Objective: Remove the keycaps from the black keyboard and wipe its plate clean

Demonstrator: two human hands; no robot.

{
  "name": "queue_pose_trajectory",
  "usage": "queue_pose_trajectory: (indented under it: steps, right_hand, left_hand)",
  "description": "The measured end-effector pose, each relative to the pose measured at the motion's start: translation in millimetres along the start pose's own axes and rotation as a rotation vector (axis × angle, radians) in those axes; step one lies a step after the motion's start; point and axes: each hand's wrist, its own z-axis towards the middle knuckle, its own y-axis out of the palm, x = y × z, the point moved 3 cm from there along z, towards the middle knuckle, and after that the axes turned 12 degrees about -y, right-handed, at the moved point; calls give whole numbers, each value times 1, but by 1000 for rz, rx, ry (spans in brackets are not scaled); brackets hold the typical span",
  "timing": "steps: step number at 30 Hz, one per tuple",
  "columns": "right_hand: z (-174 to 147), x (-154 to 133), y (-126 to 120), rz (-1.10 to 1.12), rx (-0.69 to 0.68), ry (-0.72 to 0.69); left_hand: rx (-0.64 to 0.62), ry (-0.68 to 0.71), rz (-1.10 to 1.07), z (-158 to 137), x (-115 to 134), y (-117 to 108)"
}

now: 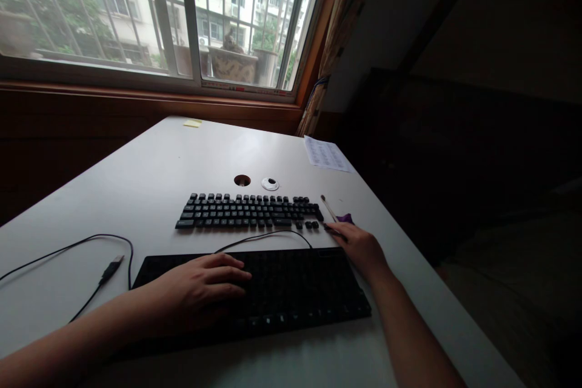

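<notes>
A black keyboard [295,291] lies near the desk's front edge, with a row of keys along its near side; its middle is too dark to make out. My left hand [200,282] rests on the left half of this keyboard, fingers stretched out. Beyond it, loose black keycaps [245,212] are laid out in keyboard order. My right hand [359,248] is at the right end of those keycaps, its fingers pinched around something small and dark that I cannot make out. Just past its fingertips lie a thin stick with a dark tip [329,208] and a bit of purple cloth [345,218].
A black cable with a USB plug [111,268] curls on the left of the white desk [113,194]. Behind the keycaps are a cable hole [242,180] and its white cover [270,183]. Printed paper [327,154] and a yellow note [192,123] lie farther back.
</notes>
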Motion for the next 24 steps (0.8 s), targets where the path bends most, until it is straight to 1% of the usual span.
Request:
queue_pose_trajectory:
  steps: [3,7,11,15,19,21,24]
  right_hand:
    - [-1,-1,-1,-12,16,18]
    - [0,-3,0,-5,21,12]
    - [1,-4,-1,3,31,4]
    - [1,-4,-10,-5,77,11]
    - [-1,-9,-22,28,140,15]
    - [0,-12,-24,83,134,4]
    - [1,-16,-23,126,81,-30]
  left_hand:
    - [1,11,3,0,0,0]
    - [37,20,-34,0,1,-2]
    - [31,12,-20,1,1,-2]
    - [48,29,-50,0,0,-1]
    - [22,15,-29,-1,-2,1]
    - [12,10,-16,-1,-2,1]
    - [23,12,-32,0,-1,-1]
